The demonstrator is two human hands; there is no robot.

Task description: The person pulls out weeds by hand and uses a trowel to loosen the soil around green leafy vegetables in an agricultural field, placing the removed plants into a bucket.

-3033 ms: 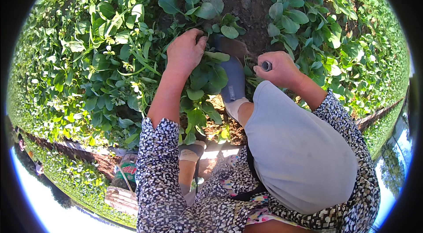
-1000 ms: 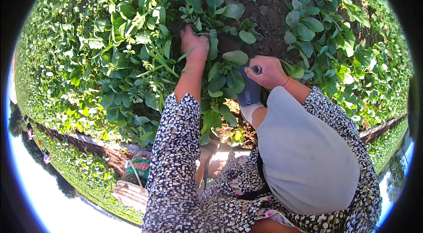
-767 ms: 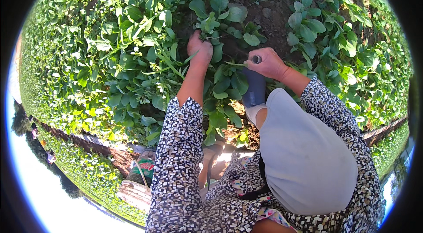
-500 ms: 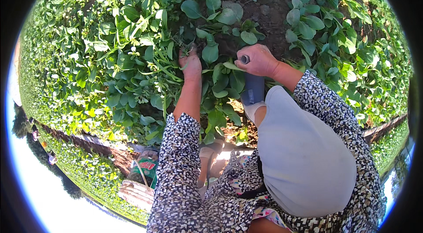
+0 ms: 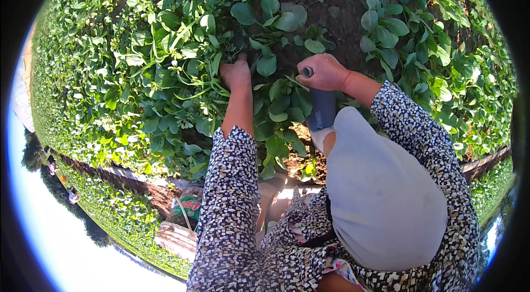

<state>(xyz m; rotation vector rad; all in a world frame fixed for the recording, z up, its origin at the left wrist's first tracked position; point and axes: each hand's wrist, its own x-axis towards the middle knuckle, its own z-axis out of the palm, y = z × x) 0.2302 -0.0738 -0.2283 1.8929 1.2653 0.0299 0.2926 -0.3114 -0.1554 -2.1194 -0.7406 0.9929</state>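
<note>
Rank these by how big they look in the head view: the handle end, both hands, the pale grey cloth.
Largest to smallest:
1. Pale grey cloth, probably nearest the camera
2. Right hand
3. Left hand, partly hidden
4. Handle end

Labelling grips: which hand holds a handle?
The right bare hand, closed around a grey cylindrical handle; the left bare hand, among rounded green leaves, shows none.
</note>
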